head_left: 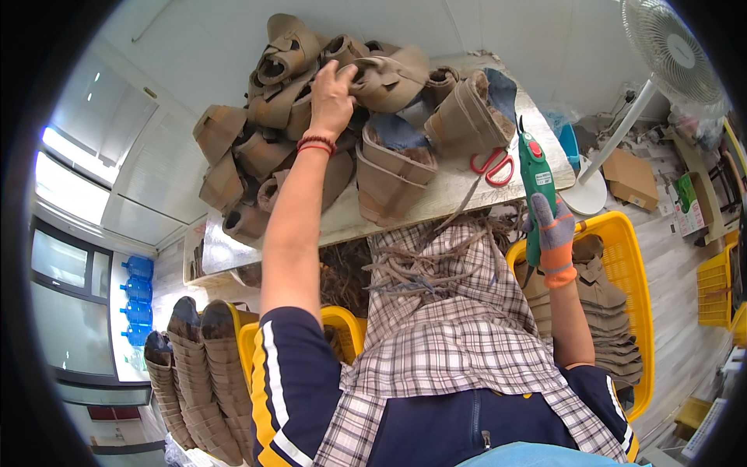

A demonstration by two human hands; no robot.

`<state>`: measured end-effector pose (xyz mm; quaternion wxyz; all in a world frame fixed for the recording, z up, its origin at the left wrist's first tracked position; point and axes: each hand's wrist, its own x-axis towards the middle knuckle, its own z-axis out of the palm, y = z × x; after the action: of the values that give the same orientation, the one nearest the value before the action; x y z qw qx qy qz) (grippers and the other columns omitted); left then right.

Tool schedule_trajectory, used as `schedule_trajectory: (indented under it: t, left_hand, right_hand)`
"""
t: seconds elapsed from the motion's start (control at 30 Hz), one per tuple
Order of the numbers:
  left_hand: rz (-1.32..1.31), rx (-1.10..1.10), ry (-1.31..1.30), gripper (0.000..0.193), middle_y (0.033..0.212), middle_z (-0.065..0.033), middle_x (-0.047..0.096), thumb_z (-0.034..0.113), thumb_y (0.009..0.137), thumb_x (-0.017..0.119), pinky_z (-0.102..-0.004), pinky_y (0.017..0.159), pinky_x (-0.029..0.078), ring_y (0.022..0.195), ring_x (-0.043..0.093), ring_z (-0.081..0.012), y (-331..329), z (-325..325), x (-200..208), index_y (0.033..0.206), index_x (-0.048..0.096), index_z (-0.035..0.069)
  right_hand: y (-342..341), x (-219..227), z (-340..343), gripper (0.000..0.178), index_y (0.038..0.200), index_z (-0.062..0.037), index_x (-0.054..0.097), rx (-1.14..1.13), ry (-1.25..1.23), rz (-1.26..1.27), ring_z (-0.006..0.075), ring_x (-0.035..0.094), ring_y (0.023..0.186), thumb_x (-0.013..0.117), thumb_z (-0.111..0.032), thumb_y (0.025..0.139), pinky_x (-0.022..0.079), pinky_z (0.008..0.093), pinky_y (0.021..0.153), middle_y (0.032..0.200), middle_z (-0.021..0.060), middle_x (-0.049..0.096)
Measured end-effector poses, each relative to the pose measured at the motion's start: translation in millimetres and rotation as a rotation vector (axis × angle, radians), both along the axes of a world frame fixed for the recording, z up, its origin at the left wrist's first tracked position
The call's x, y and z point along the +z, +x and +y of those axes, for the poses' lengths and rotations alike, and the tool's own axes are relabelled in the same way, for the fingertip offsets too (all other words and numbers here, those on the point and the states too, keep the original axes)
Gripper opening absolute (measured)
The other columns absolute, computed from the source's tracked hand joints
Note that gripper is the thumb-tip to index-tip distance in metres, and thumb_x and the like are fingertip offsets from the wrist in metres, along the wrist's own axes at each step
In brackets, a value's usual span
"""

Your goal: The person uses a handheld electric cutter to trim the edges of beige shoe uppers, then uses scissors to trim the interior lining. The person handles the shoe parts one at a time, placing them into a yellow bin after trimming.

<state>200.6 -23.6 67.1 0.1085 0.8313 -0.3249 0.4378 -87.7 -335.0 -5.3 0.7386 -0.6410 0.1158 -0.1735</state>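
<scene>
My bare left hand (pixel 333 101), with red bracelets at the wrist, reaches over a pile of brown shoe uppers (pixel 288 101) on the table. Its fingers are apart and bent at the edge of one upper (pixel 393 78); whether they touch it I cannot tell. Wrapped in a grey and orange glove, my right hand (pixel 554 237) grips green electric scissors (pixel 537 167) upright, their dark pointed tip upward. Two uppers with blue-grey fuzzy lining, one nearer (pixel 395 183) and one to the right (pixel 471 121), stand at the table's front.
Red-handled scissors (pixel 495 166) lie at the table's (pixel 331 227) right front. Cut strips (pixel 420 268) rest on my checked apron. Yellow baskets (pixel 622 257) stand on both sides, the right one holding stacked uppers (pixel 603 319). More stacks (pixel 222 358) stand lower left; a white fan (pixel 677 50) is far right.
</scene>
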Motion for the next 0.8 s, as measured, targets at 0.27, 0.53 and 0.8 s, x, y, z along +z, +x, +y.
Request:
schedule_trajectory:
  t: [0.27, 0.53, 0.8]
  left_hand:
    - [0.705, -0.108, -1.877, 0.026, 0.085, -0.0012, 0.051, 0.018, 0.084, 0.068, -0.0255, 0.066, 0.040, 0.073, 0.047, -0.0110, -176, -5, -176, 0.094, 0.047, 0.005]
    - [0.892, -0.446, -1.797, 0.027, 0.105, -0.0054, 0.063, 0.004, 0.080, 0.068, -0.0282, 0.086, 0.042, 0.092, 0.056, -0.0135, -173, -37, -151, 0.106, 0.060, 0.001]
    - [0.744, -0.629, -1.457, 0.032, 0.114, -0.0074, 0.062, -0.001, 0.084, 0.059, -0.0281, 0.093, 0.041, 0.103, 0.057, -0.0144, -175, 56, -104, 0.116, 0.057, -0.002]
  right_hand:
    - [-3, -18, 0, 0.036, 0.088, -0.0036, 0.057, 0.024, -0.060, 0.082, 0.0077, 0.047, 0.054, 0.061, -0.040, 0.087, 0.037, 0.0224, 0.050, 0.063, 0.0005, 0.051]
    - [2, -29, 25, 0.027, 0.093, -0.0033, 0.059, 0.108, -0.135, 0.087, 0.0049, 0.046, 0.053, 0.069, -0.026, 0.084, 0.037, 0.0212, 0.048, 0.067, -0.0022, 0.055]
    - [4, -25, 25, 0.028, 0.095, -0.0034, 0.060, 0.166, -0.155, 0.079, 0.0045, 0.046, 0.056, 0.070, -0.026, 0.083, 0.037, 0.0214, 0.050, 0.068, -0.0025, 0.055]
